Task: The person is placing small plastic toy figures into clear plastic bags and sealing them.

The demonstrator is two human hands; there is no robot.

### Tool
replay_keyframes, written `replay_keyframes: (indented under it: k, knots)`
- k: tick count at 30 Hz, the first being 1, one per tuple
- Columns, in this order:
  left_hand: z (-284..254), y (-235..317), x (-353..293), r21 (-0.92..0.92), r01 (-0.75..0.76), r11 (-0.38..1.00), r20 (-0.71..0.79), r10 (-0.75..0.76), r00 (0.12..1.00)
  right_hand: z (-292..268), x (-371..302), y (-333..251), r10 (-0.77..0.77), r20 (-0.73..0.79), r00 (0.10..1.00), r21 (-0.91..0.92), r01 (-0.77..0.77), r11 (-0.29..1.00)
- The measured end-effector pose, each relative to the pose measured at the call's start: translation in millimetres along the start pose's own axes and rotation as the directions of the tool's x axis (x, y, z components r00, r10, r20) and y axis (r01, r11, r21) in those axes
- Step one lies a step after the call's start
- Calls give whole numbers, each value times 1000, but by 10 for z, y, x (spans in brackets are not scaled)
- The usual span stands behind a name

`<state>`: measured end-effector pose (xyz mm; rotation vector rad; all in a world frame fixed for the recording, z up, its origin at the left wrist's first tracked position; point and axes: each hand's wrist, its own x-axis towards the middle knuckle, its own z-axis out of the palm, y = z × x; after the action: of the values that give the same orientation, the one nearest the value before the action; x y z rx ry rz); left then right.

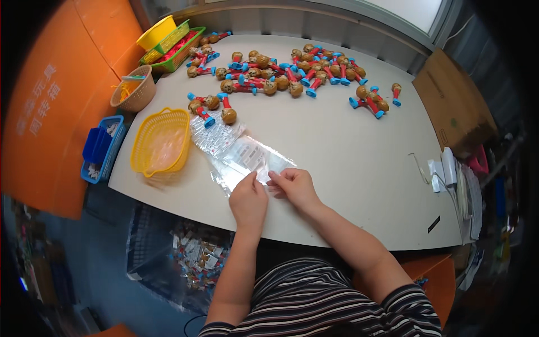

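Observation:
Near the table's front edge, my left hand (249, 201) is closed, thumb against fingers, on the edge of a clear plastic bag (259, 159). Close beside it, my right hand (296, 189) pinches the same bag with thumb and forefinger. The bag looks flat, with a printed patch on it. Under and beyond it lies a spread stack of clear plastic bags (216, 137). Several small toys with brown round heads, red shafts and blue ends (229, 115) rest at the stack's far end.
Many more such toys (292, 70) lie across the table's far side. At left stand a yellow basket (141, 147), a tan basket (147, 92) and a blue basket (112, 151). A cardboard box (455, 101) is at right. Below the table, a lined crate (149, 241) holds packed toys.

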<state>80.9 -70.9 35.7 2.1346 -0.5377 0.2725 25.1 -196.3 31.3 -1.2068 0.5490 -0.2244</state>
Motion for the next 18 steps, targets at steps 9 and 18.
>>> replay_keyframes:
  k: [9,18]
  knots:
    - [241,-27,-149,77,-265,961,3,265,964,-915,1153,-902,-342,-91,935,-761,156,630]
    - [324,-120,-155,114,-398,910,96,389,916,-1062,2064,-852,-615,-130,778,-988,-53,142]
